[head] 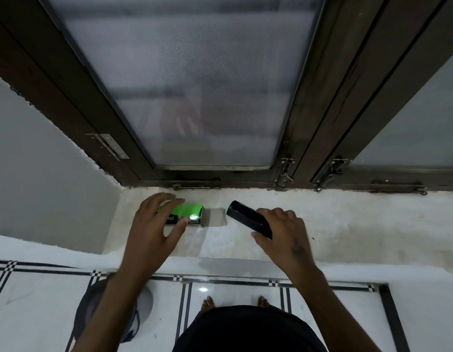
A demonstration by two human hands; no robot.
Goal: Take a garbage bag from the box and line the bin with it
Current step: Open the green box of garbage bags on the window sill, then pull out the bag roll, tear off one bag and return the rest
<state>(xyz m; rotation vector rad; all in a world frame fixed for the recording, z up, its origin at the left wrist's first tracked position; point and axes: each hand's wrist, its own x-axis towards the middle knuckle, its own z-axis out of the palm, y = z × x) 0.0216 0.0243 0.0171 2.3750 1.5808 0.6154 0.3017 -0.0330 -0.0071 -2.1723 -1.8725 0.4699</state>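
Note:
A green garbage bag box (188,214) lies on the white window sill (347,224), its right end torn open. My left hand (154,224) hovers over the box's left part with fingers spread, holding nothing. My right hand (283,235) grips a black roll of garbage bags (245,218), which points up and left toward the box. The grey bin (91,308) stands on the floor at lower left, mostly hidden behind my left forearm.
A dark-framed window with frosted glass (207,85) rises behind the sill, with metal latches (285,174) along its bottom. A white wall (42,174) closes the left side. Below are white floor tiles (233,293) with black lines, and my bare toes.

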